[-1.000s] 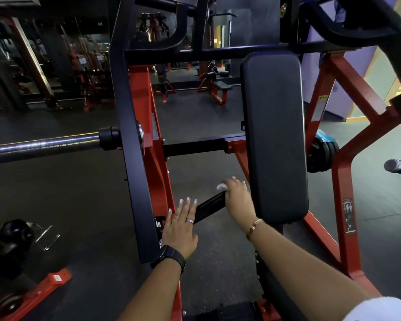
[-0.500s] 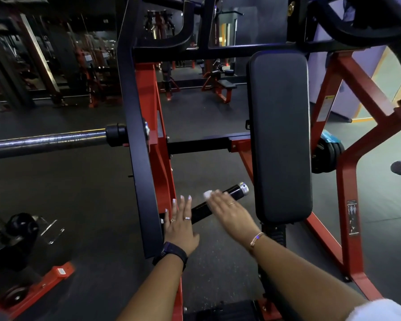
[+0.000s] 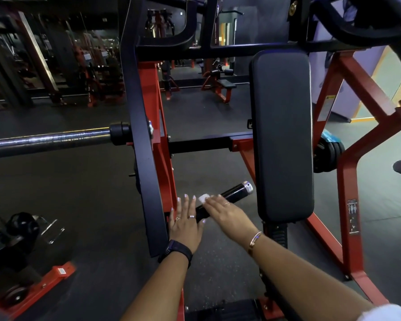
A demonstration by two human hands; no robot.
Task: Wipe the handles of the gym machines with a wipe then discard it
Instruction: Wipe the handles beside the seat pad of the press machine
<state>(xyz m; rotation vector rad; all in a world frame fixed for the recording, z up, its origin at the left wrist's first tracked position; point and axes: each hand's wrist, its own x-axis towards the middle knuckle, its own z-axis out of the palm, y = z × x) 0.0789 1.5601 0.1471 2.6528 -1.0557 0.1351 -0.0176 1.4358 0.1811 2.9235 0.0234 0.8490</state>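
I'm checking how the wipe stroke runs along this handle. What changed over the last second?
The right hand slid the wipe back along the handle, from its far tip toward the machine arm, uncovering the metal end cap. Its fingers now lie flat on the wipe. The left hand stayed resting at the handle's base; the back pad did not move.

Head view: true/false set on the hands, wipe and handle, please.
1. The right hand presses the wipe onto the black handle. True.
2. The wipe is blue. False: it is white.
3. The left hand lies flat, fingers straight, near the handle's base. True.
4. The right hand covers the silver end cap. False: the cap is bare, beyond the fingertips.
5. The back pad lies flat on the floor. False: it stands upright, right of the handle.
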